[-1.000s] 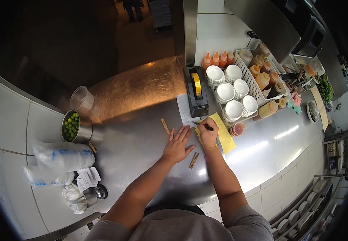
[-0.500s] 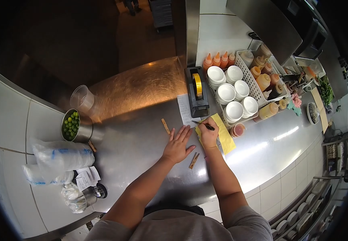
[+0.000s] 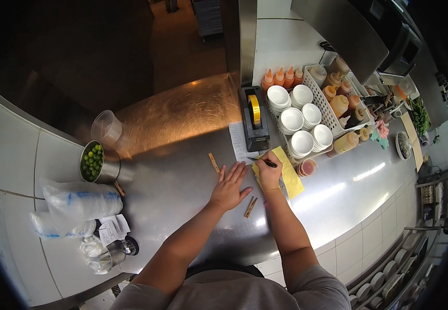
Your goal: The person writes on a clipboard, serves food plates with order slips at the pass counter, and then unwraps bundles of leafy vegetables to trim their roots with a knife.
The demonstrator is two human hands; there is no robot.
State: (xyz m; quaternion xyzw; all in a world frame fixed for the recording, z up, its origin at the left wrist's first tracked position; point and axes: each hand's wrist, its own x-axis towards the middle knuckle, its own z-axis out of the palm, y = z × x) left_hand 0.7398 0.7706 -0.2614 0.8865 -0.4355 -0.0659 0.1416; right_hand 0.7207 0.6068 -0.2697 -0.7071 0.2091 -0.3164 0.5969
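My right hand (image 3: 269,171) is closed around a black pen (image 3: 269,163), its tip pointing left toward a white paper with writing (image 3: 238,139). Under and beside that hand lies yellow paper (image 3: 291,180). My left hand (image 3: 229,187) lies flat on the steel counter (image 3: 172,181) with its fingers spread, fingertips just below the white paper. One wooden clothespin (image 3: 213,163) is up and left of my left hand, and another (image 3: 250,207) lies between my forearms. Above the yellow paper stands a black tape dispenser (image 3: 255,119) with a yellow roll.
Stacked white bowls (image 3: 291,120), a basket of sauce bottles (image 3: 339,105) and a reddish cup (image 3: 306,167) are at the right. A pot of green limes (image 3: 99,161), a clear container (image 3: 106,127) and plastic-wrapped bundles (image 3: 82,203) stand at the left.
Both hands hold nearly the same places. In the background, a person's legs have moved up toward the top edge of the view.
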